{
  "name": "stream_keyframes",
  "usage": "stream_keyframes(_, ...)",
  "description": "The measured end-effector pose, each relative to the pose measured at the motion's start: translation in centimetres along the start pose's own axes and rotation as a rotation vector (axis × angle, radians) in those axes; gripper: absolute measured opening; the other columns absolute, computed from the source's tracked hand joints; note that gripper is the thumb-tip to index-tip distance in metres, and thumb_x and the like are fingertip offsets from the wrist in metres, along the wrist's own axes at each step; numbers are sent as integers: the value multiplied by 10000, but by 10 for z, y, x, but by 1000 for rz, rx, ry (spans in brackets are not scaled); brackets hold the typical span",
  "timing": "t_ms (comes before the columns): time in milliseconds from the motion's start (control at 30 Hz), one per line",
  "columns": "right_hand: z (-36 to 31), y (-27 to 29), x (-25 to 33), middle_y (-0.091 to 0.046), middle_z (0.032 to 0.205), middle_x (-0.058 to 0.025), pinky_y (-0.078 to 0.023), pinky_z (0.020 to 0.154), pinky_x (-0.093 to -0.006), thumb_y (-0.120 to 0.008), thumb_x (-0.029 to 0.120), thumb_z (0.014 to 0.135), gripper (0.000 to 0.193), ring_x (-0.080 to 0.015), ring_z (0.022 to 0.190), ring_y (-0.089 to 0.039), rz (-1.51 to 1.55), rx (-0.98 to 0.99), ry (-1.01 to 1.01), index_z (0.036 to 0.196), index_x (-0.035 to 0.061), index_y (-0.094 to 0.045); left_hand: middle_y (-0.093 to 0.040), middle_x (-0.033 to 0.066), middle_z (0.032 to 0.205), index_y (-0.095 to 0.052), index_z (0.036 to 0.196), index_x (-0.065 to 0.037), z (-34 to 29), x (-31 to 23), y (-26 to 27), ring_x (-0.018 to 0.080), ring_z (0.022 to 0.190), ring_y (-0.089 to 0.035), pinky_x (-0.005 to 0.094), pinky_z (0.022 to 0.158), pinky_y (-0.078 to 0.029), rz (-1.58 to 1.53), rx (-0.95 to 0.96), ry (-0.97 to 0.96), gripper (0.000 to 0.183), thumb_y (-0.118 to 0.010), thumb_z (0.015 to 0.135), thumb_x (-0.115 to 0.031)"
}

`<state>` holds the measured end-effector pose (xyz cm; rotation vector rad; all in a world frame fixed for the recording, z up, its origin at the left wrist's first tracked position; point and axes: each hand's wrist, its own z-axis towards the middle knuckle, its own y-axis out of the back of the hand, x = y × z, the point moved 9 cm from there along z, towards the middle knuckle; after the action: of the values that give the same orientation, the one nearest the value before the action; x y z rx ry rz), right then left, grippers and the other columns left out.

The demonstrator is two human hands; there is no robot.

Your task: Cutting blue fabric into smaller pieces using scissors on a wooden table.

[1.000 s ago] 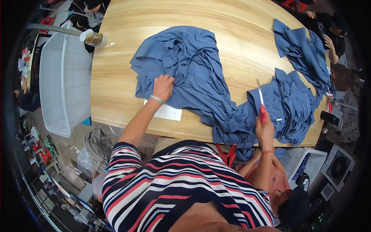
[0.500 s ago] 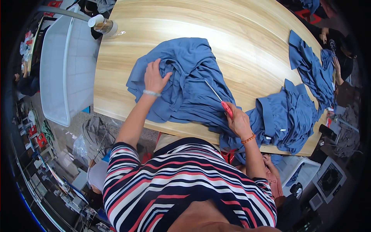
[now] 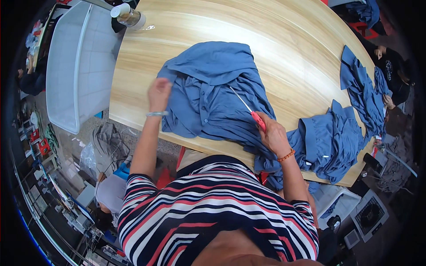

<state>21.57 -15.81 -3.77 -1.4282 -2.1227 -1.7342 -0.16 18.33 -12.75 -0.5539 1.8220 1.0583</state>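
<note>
A blue buttoned shirt (image 3: pixel 217 106) lies spread on the wooden table (image 3: pixel 301 57), its button row and small dark buttons facing up. At its left edge is my left hand (image 3: pixel 158 95), fingers curled and smeared by motion; whether cloth is between them cannot be made out. My right hand (image 3: pixel 276 137) is closed round the red handle of a tool (image 3: pixel 257 119) with a long thin metal shaft. That shaft points up and left over the shirt, its tip near the upper part of the button row.
More blue garments (image 3: pixel 330 137) are heaped on the table to the right. A co-worker (image 3: pixel 392 75) at the far right has a hand on another blue garment (image 3: pixel 361 84). A white plastic tub (image 3: pixel 66 66) stands off the left edge, near a clear jar (image 3: pixel 128 17) with a white lid.
My left hand has moved left off the middle of the shirt to its edge. The bunched cloth now lies flatter, showing the buttons. My right hand still holds the tool.
</note>
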Motion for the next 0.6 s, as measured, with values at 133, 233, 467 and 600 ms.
stream_keyframes(133,4,2,8,-640,948,-208,-502,742,-442,-598,148,864,386,-392,880,-617,14,29,11,1241,134,-517,-641,83,897,-563,1090,-2,-61,-16,-106,223,722,-672,266,546,-530,-911,383,757,268,-668,866,-105)
stream_keyframes(233,9,1,18,-639,964,-204,-501,750,-438,-604,169,868,389,-387,897,-614,2,77,6,1244,130,-514,-641,126,931,-544,1047,-1,-48,-15,-121,293,802,-686,302,590,-569,-978,97,648,221,-654,871,-77)
stream_keyframes(467,29,-4,45,-640,742,-179,-497,636,-437,-648,253,841,392,-348,715,-638,-146,118,74,1178,84,-539,-627,177,877,-516,871,27,-17,27,-151,342,863,-682,378,737,-609,-1102,152,637,113,-621,881,-14)
stream_keyframes(600,48,-4,62,-625,670,-182,-491,598,-446,-655,270,837,365,-350,660,-635,-189,102,133,1122,63,-561,-635,181,883,-517,881,42,-17,33,-156,322,856,-688,357,731,-611,-1067,223,618,102,-601,894,-14)
